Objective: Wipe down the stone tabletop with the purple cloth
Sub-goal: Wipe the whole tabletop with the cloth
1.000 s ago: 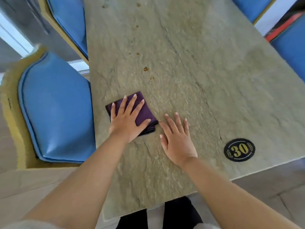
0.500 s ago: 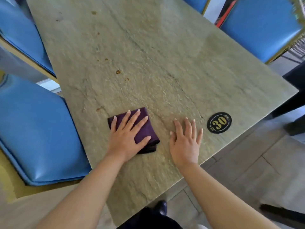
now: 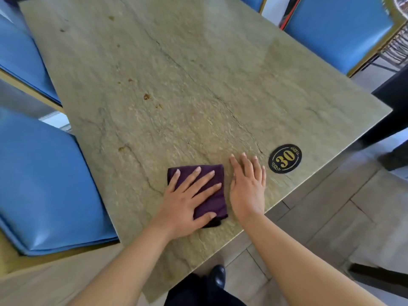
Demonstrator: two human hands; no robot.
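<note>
Five fingers (image 3: 207,174) of your left hand (image 3: 186,204) lie spread wide and flat on the purple cloth (image 3: 212,202), pressing it down rather than gripping it; the thumb pins the near edge. Your right hand (image 3: 248,186) is just beside the cloth, fingers together and extended, palm flat on bare stone, holding nothing. The cloth sits folded into a small square near the front edge of the worktop (image 3: 198,85), a little left of the round black number 30 badge (image 3: 285,159). Judging by the fold, it is soft, light and limp, so it should bunch if pushed from one corner: keep the flat palm over its middle and drive it with even pressure. The stone looks rough and ridged, so expect drag, not slip. Brown spots (image 3: 146,96) lie further up the surface, well apart from the cloth, with another smear (image 3: 121,148) nearer on the left; that area likely remains to be wiped. Blue chair seats (image 3: 44,184) flank the worktop on both sides.
</note>
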